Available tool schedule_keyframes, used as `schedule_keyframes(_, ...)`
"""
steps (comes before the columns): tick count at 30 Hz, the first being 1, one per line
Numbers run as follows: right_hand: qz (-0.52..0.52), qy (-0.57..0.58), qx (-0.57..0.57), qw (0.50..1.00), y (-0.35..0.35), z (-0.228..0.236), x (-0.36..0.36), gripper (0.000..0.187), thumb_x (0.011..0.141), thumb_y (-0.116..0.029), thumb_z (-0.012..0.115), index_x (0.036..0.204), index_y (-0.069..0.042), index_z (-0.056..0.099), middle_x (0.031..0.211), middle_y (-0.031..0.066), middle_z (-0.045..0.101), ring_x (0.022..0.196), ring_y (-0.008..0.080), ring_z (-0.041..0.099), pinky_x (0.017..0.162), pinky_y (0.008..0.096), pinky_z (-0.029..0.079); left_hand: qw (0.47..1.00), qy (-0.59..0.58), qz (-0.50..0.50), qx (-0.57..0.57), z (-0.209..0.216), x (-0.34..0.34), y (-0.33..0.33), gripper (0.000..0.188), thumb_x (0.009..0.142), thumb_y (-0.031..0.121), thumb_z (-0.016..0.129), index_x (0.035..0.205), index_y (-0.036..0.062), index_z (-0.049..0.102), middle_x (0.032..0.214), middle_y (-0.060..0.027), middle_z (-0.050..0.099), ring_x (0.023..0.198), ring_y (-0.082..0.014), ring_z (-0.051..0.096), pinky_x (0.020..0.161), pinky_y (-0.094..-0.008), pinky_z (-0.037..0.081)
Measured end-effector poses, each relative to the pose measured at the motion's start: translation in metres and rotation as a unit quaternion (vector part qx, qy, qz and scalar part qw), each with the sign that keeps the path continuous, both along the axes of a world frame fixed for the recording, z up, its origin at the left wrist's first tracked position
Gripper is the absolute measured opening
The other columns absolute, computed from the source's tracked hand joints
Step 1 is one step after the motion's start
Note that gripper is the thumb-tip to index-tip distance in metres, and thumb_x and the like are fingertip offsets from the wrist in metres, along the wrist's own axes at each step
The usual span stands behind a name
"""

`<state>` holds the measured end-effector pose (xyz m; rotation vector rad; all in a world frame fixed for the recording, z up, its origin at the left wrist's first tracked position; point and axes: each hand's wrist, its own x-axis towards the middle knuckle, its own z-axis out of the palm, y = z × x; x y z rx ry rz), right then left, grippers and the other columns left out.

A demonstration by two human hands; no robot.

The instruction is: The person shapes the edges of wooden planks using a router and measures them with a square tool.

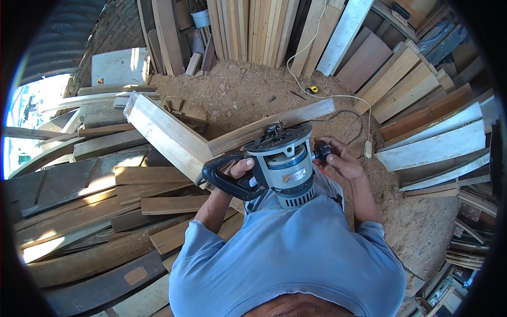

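Shirt: a blue long-sleeved shirt [285, 248] fills the lower middle, just this side of the router.
Router: a grey electric router [282, 166] with a black handle sits upright on the end of a wooden plank, between both hands.
Left hand: the left hand [240, 170] is curled shut around the router's black loop handle, on the router's left.
Right hand: the right hand [338, 158] is closed around the small black knob on the router's right side.
Plank: the long plank [274, 127] runs from under the router up and to the right; a second, paler board [163, 132] meets it at an angle left of the router.
Progress: I judge the router is set on the plank near the joint; no finished cut is visible, so most of the plank's length looks unworked.
Cord: a pale cord [338, 96] trails across the sawdust floor [237, 90] beyond the router.
Far: stacked boards [253, 26] lean upright behind the router; more timber [74, 206] lies piled to its left.
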<state>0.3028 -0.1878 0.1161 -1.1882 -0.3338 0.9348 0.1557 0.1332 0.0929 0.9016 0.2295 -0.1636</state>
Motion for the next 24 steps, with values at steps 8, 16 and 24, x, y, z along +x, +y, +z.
schedule_keyframes(8,-0.012,-0.087,-0.044,0.995,0.006,0.028,-0.004,0.064,0.101,-0.047,0.064,0.139,0.003,0.054,0.103,0.0032,0.068,0.077,0.0064,0.058,0.064,0.0211,0.047,0.999,-0.033,0.016,0.012,0.002,0.003,-0.004,0.08,0.079,0.042,0.081,0.137,-0.007,0.056,0.126,-0.0174,0.067,0.116,-0.0254,0.064,0.103,-0.0379,0.05)
schedule_keyframes(16,0.003,-0.139,-0.105,0.985,0.006,0.029,-0.004,0.064,0.103,-0.053,0.057,0.136,0.002,0.056,0.094,0.001,0.063,0.075,0.0056,0.054,0.061,0.0211,0.043,1.0,-0.016,-0.018,-0.018,0.012,0.005,-0.002,0.076,0.082,0.042,0.079,0.137,-0.0053,0.058,0.128,-0.018,0.067,0.115,-0.0262,0.065,0.104,-0.0386,0.051)
schedule_keyframes(24,0.032,-0.089,-0.084,0.992,0.002,0.021,0.001,0.065,0.104,-0.055,0.055,0.137,0.0,0.053,0.093,0.0008,0.063,0.077,0.0057,0.057,0.063,0.0197,0.044,1.0,-0.016,-0.004,-0.01,0.005,0.002,-0.004,0.072,0.084,0.043,0.078,0.134,-0.0058,0.061,0.123,-0.0177,0.069,0.112,-0.0256,0.066,0.1,-0.0374,0.053)
